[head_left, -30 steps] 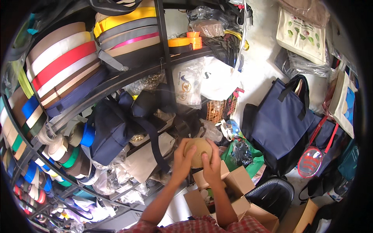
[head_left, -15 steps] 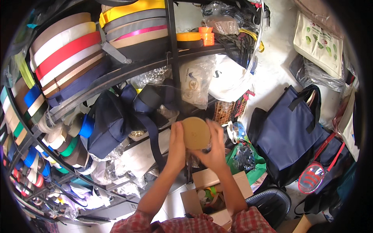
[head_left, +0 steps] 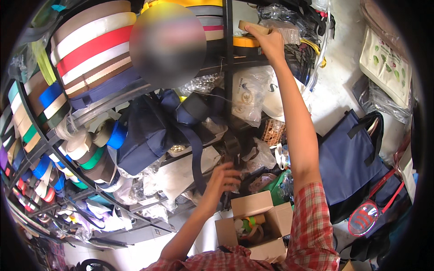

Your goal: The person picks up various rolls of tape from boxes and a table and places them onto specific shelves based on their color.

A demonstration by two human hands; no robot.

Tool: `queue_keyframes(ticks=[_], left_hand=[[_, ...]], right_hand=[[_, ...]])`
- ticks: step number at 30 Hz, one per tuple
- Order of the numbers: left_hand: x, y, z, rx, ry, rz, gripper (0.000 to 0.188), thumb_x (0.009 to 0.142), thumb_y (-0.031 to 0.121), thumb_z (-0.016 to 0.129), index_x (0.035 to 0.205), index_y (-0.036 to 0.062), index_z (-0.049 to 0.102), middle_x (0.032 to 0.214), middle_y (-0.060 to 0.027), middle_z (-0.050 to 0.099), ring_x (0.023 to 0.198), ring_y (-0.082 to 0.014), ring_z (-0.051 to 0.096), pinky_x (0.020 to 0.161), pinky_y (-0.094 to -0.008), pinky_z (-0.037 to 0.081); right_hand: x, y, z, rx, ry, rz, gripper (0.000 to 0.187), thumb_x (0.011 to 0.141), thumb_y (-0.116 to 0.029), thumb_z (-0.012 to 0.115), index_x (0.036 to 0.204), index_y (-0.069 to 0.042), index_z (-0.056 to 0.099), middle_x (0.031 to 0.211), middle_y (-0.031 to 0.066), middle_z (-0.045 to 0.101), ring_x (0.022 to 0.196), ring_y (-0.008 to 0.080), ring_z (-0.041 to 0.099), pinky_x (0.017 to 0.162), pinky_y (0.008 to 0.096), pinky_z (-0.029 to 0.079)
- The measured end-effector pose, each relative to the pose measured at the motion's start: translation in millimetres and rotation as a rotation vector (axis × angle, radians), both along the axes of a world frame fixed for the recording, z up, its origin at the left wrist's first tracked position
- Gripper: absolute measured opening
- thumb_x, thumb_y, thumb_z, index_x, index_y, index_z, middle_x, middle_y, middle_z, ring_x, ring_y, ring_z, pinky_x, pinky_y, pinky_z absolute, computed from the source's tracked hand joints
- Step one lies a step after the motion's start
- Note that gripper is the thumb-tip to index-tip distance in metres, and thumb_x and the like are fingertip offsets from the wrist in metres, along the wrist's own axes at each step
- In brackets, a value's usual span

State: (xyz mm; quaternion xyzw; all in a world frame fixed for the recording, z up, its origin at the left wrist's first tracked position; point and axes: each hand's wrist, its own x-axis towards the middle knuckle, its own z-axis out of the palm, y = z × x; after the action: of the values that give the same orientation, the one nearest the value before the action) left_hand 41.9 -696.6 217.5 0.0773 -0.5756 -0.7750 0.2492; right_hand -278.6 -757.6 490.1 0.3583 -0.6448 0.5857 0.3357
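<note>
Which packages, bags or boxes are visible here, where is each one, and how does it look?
Cardboard box: low centre, brown, flaps open, tape rolls inside.
Clear plastic bags: middle shelf, crumpled, holding pale goods.
Navy tote bag: right, against the wall, dark straps.
Cream printed bag: upper right, green leaf pictures.

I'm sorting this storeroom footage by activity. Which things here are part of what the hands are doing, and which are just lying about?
In hand:
- right hand holding a tan roll at the top shelf
- left hand by the black strap

Lying about:
- open box
- navy bag
- webbing rolls
</note>
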Motion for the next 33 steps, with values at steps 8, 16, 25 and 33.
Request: queue_keyframes(ticks=[8, 16, 25, 33], left_hand=[[54, 1, -61, 0.093, -0.127, 0.086, 0.062, 0.099, 0.052, 0.035, 0.133, 0.0013, 0.04, 0.121, -0.0163, 0.057, 0.106, -0.0253, 0.057, 0.09, -0.0372, 0.044], [47, 14, -85, 0.103, -0.223, -0.048, 0.064, 0.097, 0.055, 0.038, 0.132, 0.001, 0.041, 0.118, -0.016, 0.058, 0.105, -0.0244, 0.057, 0.09, -0.0365, 0.044], [89, 43, -154, 0.129, -0.608, 0.057, 0.052, 0.1, 0.043, 0.039, 0.125, -0.0019, 0.047, 0.11, -0.0155, 0.061, 0.095, -0.0219, 0.061, 0.082, -0.0331, 0.048], [121, 50, -215, 0.185, -1.038, 0.109, 0.037, 0.101, 0.03, 0.04, 0.119, 0.0002, 0.052, 0.106, -0.0132, 0.063, 0.092, -0.0191, 0.061, 0.079, -0.0308, 0.048]], right_hand=[[-9, -28, -8, 0.224, -0.06, 0.048, 0.096, 0.059, -0.067, 0.073, 0.114, 0.01, 0.058, 0.119, 0.0309, 0.056, 0.113, 0.0424, 0.054, 0.095, 0.0475, 0.044], [-17, -16, -28, -0.134, 0.182, 0.138, 0.058, 0.082, -0.043, 0.07, 0.109, 0.006, 0.055, 0.098, 0.0278, 0.06, 0.096, 0.0403, 0.058, 0.083, 0.0448, 0.045], [75, 168, -346, -0.08, -0.566, 0.141, 0.03, 0.089, -0.028, 0.058, 0.098, 0.001, 0.059, 0.086, 0.0092, 0.059, 0.077, 0.0193, 0.053, 0.071, 0.0328, 0.041], [126, 323, -766, 1.072, -1.414, -0.317, 0.046, 0.079, -0.034, 0.064, 0.103, 0.006, 0.063, 0.101, 0.0237, 0.067, 0.089, 0.0357, 0.067, 0.077, 0.0405, 0.054]])
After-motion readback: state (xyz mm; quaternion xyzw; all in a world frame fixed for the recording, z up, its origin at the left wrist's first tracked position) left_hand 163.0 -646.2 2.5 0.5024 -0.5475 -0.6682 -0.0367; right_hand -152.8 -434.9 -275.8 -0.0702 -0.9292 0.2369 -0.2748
